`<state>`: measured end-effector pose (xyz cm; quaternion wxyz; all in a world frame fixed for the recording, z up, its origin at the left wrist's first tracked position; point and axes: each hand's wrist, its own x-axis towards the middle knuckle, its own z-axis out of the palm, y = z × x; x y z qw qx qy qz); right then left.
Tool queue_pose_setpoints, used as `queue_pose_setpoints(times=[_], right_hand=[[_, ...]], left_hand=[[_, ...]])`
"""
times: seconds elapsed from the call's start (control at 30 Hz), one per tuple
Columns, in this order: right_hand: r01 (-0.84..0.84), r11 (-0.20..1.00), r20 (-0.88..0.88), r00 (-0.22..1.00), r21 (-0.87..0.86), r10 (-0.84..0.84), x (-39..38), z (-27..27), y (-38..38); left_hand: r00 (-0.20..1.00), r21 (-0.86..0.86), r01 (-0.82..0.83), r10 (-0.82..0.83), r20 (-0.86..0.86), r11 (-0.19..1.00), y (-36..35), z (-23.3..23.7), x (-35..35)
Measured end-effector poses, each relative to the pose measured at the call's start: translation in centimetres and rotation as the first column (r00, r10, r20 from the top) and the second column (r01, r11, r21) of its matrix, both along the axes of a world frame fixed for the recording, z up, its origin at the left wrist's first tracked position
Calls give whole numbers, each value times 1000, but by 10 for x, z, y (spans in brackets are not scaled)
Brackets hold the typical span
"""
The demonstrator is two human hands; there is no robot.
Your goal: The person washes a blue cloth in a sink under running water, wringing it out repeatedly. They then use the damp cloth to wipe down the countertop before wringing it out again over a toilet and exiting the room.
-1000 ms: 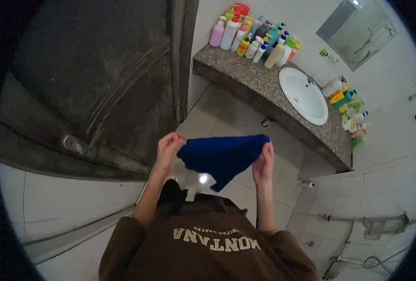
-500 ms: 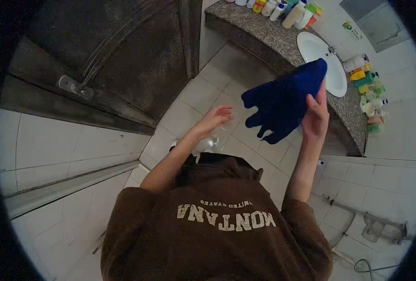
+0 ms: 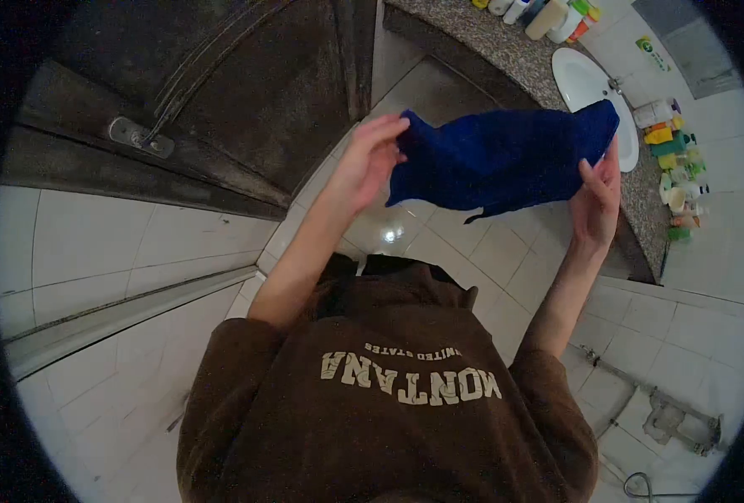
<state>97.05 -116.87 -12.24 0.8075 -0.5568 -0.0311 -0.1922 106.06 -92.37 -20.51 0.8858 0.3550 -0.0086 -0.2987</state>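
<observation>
A dark blue cloth is stretched sideways between my two hands, above the tiled floor. My left hand is closed at its upper left corner, thumb and fingers pinching the edge. At the other end my right hand grips the right corner, with the thumb lying on the near side and the other fingers partly hidden behind the fabric. The lower edge hangs loose, and a small dark tip dangles near its middle.
A granite counter with a white sink runs along the far right. Several bottles stand on it, with more bottles and packets right of the sink. At the left is a dark wooden door with a metal handle.
My left hand has moved up and taken hold of the cloth's left corner. The cloth, which hung in folds from my right hand, is now spread wide. My right hand shifted slightly right.
</observation>
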Motion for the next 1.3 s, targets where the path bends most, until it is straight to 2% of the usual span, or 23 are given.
queue_pose_setpoints(times=[0.07,0.13,0.17,0.2,0.3,0.4,0.43,0.47,0.53,0.57,0.6,0.73,0.8,0.83,0.9,0.93,1.0,1.03,1.07,1.13,1.17,1.23,1.3], right_hand=[[150,985,-59,986,-89,-155,7,-1,-12],[99,993,-4,995,-62,-99,13,7,-32],[10,996,67,998,-92,-4,14,17,-41],[19,996,61,998,-92,-13,12,27,-41],[2,998,159,987,-69,9,15,42,-35],[36,995,5,999,-88,-36,29,35,-37],[127,968,-49,989,-217,-141,37,28,-46],[201,915,-90,965,-350,-246,43,24,-56],[263,932,-91,952,-250,-293,50,28,-76],[318,937,-90,939,-143,-332,55,31,-90],[123,989,-16,992,-88,-125,58,33,-104],[269,947,-48,958,-175,-282,73,49,-130],[282,873,-32,947,-397,-321,79,48,-148],[284,872,-23,947,-399,-319,84,46,-158],[-6,996,-315,949,-94,-23,92,43,-161],[-11,995,-306,952,-99,-20,90,38,-164],[36,994,-129,991,100,-23,74,38,-127],[179,965,-137,978,189,-155,77,37,-123],[169,967,-126,981,192,-146,77,37,-119],[209,972,143,964,105,-223,74,37,-108],[203,974,154,964,105,-217,68,43,-98],[517,838,442,802,-176,-402,52,62,-71],[545,818,594,725,-184,-349,27,76,-53]], left_hand=[[996,-128,83,-77,52,988,17,-21,35],[989,-40,127,-124,77,991,10,23,37],[978,102,187,-195,75,977,8,32,37],[962,239,241,-264,65,940,5,35,35],[879,397,472,-455,-143,787,-5,7,5],[879,284,465,-474,-40,838,-27,4,-2],[869,203,479,-494,26,854,-32,4,1],[933,248,328,-353,64,912,-39,11,12],[851,491,46,-292,437,870,-35,21,58],[784,386,-121,-150,602,915,-40,40,72],[677,251,-271,-1,736,929,-42,56,80],[654,241,-299,14,756,923,-39,62,113],[632,228,-313,23,774,922,-30,70,116],[621,218,-321,31,783,921,-25,73,118],[596,197,-342,50,801,919,-13,82,124],[583,186,-353,60,811,917,-8,86,127],[554,170,-384,79,829,908,3,97,133],[539,163,-399,87,838,902,8,103,135],[522,156,-413,93,848,897,11,109,137],[493,143,-436,103,864,888,16,119,141],[477,133,-447,110,872,885,0,127,165],[438,106,-468,126,890,877,10,140,138],[394,78,-483,137,909,872,34,154,116]])
